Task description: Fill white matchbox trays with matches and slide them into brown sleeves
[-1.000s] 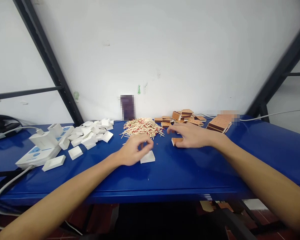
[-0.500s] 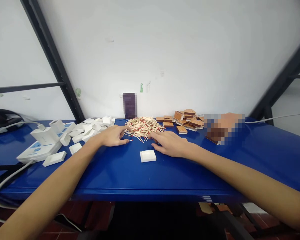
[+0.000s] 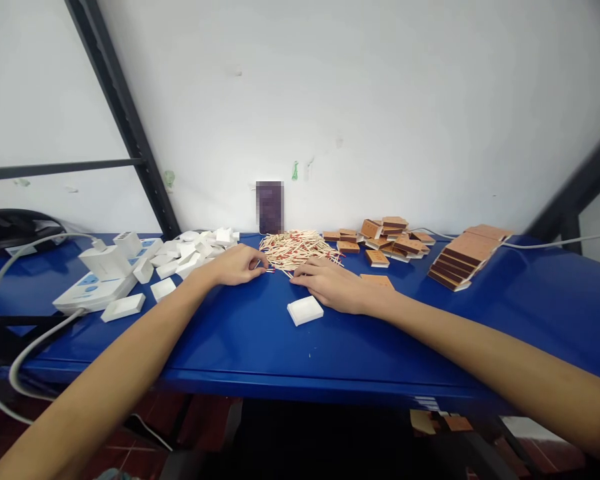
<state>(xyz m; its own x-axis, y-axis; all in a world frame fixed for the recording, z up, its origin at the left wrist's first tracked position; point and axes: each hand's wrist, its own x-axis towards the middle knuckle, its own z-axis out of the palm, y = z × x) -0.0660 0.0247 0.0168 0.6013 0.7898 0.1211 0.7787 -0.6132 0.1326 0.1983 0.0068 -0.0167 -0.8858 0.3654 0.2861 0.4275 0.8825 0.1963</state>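
A heap of matchsticks (image 3: 300, 245) lies at the back middle of the blue table (image 3: 260, 340). My left hand (image 3: 237, 265) rests at the heap's left edge, fingers curled and tips touching the sticks. My right hand (image 3: 333, 285) lies at the heap's near right edge, fingers stretched toward the sticks. A white matchbox tray (image 3: 305, 310) sits on the table just in front of my right hand, untouched. A brown matchbox sleeve (image 3: 377, 281) lies flat beside my right wrist.
Several white trays (image 3: 190, 250) are piled at the left, beside a white power strip (image 3: 97, 283) with plugged adapters and cables. Brown sleeves (image 3: 385, 237) are heaped at the right, and a stepped stack of them (image 3: 463, 257) stands further right. Black frame bars rise on both sides.
My left hand let go of the white tray and moved up to the match heap. My right hand left the brown sleeve and shifted left to the heap. The view drifted left.
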